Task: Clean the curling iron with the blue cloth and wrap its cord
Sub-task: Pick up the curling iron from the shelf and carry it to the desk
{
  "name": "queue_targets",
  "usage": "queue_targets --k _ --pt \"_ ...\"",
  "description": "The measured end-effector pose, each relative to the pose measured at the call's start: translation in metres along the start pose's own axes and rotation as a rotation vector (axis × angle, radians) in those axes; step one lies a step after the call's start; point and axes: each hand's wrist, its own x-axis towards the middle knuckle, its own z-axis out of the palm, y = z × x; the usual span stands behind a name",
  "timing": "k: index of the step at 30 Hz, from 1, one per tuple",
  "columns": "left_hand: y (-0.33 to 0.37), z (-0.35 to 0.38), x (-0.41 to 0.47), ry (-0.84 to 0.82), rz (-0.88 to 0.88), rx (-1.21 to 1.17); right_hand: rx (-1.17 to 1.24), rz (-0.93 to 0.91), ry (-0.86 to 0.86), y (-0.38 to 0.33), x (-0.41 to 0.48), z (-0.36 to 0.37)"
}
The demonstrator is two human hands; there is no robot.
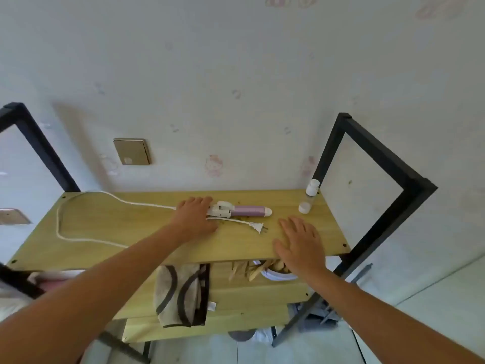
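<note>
The wall (236,74) behind was pale, with faint cartoon stickers, and a gold-coloured switch plate (132,151) sat on it at the left. Below it I looked down on the wooden top shelf (118,227) of a rack with a black metal frame (380,158).

At the left of this shelf the white cord (57,222) lay in one wide loop. It ran along the back edge toward the middle and went under my left hand (195,216). This hand lay over the handle end of the curling iron (241,210). Its fingers covered the handle, so I could not tell if they gripped it or only rested on it. The iron lay flat near the back of the shelf, with its white clamp and pink barrel pointing right. Just in front of it was the cord's plug (258,227).

Further right, my right hand (299,243) lay flat on the shelf with the fingers spread, holding nothing. Behind it, near the right corner, stood a white-capped bottle (312,191) and a small white cap (304,207).

On the lower shelf lay a beige striped towel (181,295) and a white bowl (278,277).
</note>
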Motion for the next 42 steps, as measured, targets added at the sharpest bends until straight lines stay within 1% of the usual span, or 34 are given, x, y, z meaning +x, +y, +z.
queue_targets --k 3,6,10,14,17,19,22,27,30,33,38,42 --pt "-0.003 -0.006 0.015 -0.035 -0.002 0.075 -0.022 -0.010 0.020 0.001 0.004 -0.002" --pt "-0.001 -0.012 0.018 -0.106 0.003 0.139 -0.017 -0.008 0.016 0.000 0.003 -0.003" --pt "0.000 -0.013 0.020 -0.152 0.003 0.184 0.002 -0.005 0.018 0.001 0.004 -0.004" --pt "0.001 -0.012 0.007 -0.115 0.002 0.162 0.069 0.013 0.031 0.001 0.003 -0.003" --pt "-0.005 -0.018 -0.018 -0.070 -0.035 0.048 0.191 0.056 0.015 -0.001 0.004 -0.007" --pt "-0.011 -0.024 -0.046 -0.030 -0.082 -0.064 0.343 0.106 -0.006 -0.004 0.001 -0.011" --pt "-0.021 -0.030 -0.107 0.045 -0.173 -0.198 0.664 0.162 -0.070 -0.015 -0.021 -0.020" --pt "-0.039 -0.016 -0.221 0.169 -0.401 -0.388 0.992 0.130 -0.143 -0.055 -0.094 -0.032" --pt "-0.050 0.003 -0.278 0.204 -0.481 -0.451 1.054 0.111 -0.241 -0.080 -0.132 -0.019" --pt "-0.065 0.023 -0.326 0.222 -0.561 -0.443 1.095 0.126 -0.335 -0.098 -0.158 0.003" --pt "-0.086 0.066 -0.396 0.257 -0.721 -0.419 1.085 0.166 -0.492 -0.112 -0.188 0.045" --pt "-0.090 0.102 -0.427 0.216 -0.927 -0.505 1.116 0.186 -0.593 -0.120 -0.204 0.073"
